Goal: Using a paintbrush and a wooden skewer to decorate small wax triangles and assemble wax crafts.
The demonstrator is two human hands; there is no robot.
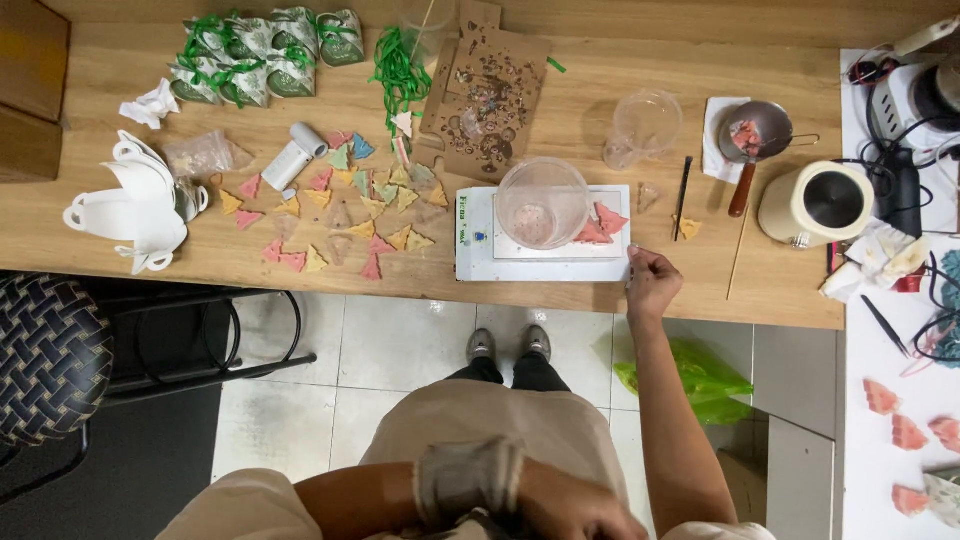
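My right hand [651, 282] rests with curled fingers on the wooden table [560, 285], touching the lower right corner of a white scale [478, 262]. On the scale stands a clear plastic cup [543, 200] with a faint pink residue, and red triangular pieces [601, 224] lie beside it on the platform. My left hand [575, 512] is held against my body at the bottom edge, with a grey cloth [466, 480] around the forearm; its fingers are partly cut off.
Several coloured triangular pieces [340, 215] lie scattered left of the scale. Nearby are white moulds [140, 205], ribboned packets [265, 55], stained cardboard [490, 95], a clear jug [645, 125], a small metal pot [755, 130] and a cream melter [820, 200]. A woven chair [50, 350] stands left.
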